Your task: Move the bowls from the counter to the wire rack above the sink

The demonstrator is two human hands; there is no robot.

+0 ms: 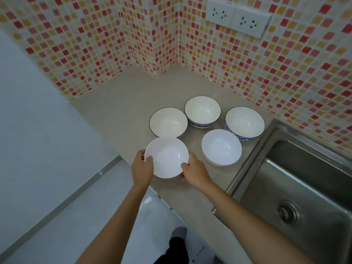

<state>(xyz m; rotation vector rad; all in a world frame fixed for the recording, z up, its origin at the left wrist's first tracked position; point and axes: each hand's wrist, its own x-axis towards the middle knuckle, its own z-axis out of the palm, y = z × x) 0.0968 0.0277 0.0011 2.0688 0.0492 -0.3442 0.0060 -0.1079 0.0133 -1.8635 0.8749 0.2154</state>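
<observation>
A plain white bowl (165, 158) is near the counter's front edge, gripped on both sides: my left hand (142, 169) on its left rim, my right hand (195, 171) on its right rim. Whether it rests on the counter or is lifted I cannot tell. A second plain white bowl (221, 147) sits to its right. Behind them stand three blue-patterned bowls: left (168, 122), middle (202, 111), right (244, 123). The wire rack is not in view.
The beige counter (118, 115) runs into a corner of red, yellow and white mosaic tiles. A steel sink (297, 187) with a drain lies at the right. Two wall sockets (238, 18) are up on the tiles. The floor lies left and below.
</observation>
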